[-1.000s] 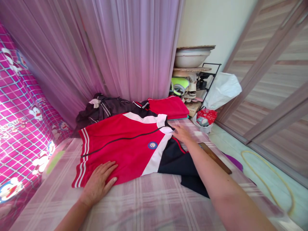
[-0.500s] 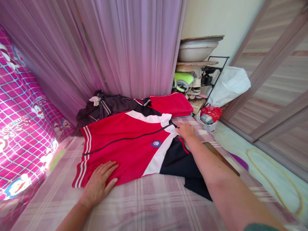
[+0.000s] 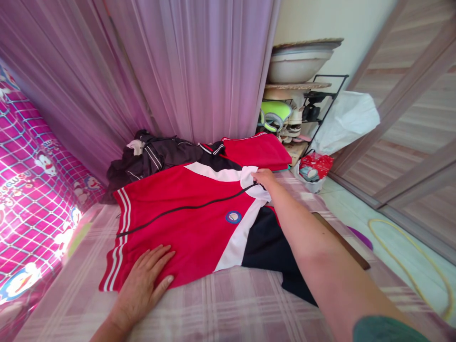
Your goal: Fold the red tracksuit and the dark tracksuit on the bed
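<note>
Red jacket (image 3: pixel 199 232), front up, zip (image 3: pixel 185 207) closed, spread across the centre of the frame on a plaid-covered bed (image 3: pixel 199 313). Striped hem (image 3: pixel 117 251) toward the left, white collar (image 3: pixel 248 176) right of centre; dark near sleeve (image 3: pixel 265 242) runs to lower right, partly hidden. Left hand (image 3: pixel 146 278), lower left, lies palm down near the hem, fingers slightly spread, thumb apart, pinching nothing. Right hand (image 3: pixel 264 178) at the collar; thumb and fingers appear to pinch its edge, tips partly hidden. Behind, upper centre: folded red garment (image 3: pixel 258 151), and left of it a heap of dark clothes (image 3: pixel 164 156). Handling, by judgement: light, soft knit, limp, unlikely to be harmed by a firm grip; smooth face may slide a little, so a flat palm would steady it. Collar looks the firmest hold, being doubled cloth; ribbed hem a fair second. Zip line probably stiffer than the panels around it, likely to buckle if pushed. Loose mid-panel cloth would bunch if pinched alone.
</note>
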